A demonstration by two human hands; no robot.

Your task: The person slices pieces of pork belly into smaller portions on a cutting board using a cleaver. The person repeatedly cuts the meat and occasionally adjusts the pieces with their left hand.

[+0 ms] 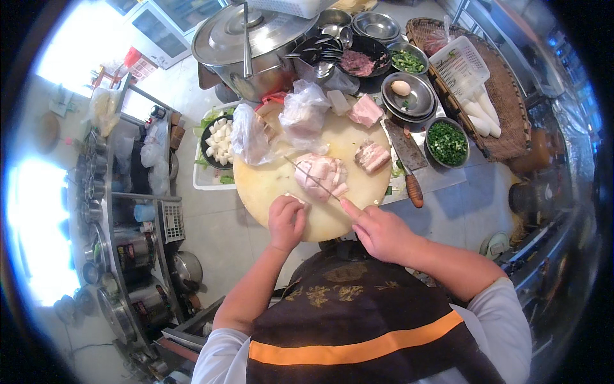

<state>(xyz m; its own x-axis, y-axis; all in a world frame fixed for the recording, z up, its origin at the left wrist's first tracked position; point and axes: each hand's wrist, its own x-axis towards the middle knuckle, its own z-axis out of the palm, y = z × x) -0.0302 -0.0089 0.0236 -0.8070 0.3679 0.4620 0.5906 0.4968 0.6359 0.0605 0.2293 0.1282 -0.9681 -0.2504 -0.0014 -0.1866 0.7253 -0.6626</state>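
My right hand grips a kitchen knife, its blade seen nearly edge-on, with the forefinger stretched along it. The blade crosses a heap of pale pink sliced meat on the round chopping board. At the board's near edge, my left hand has its fingers curled over a small pale piece of meat, mostly hidden by them. A streaky chunk of pork lies to the right of the heap. Farther back on the board are another pink chunk and plastic bags.
Right of the board lies a cleaver, its wooden handle overhanging the table edge. Bowls of chopped greens and an egg stand beyond. A large lidded pot rises behind; white cubes fill a bowl at left.
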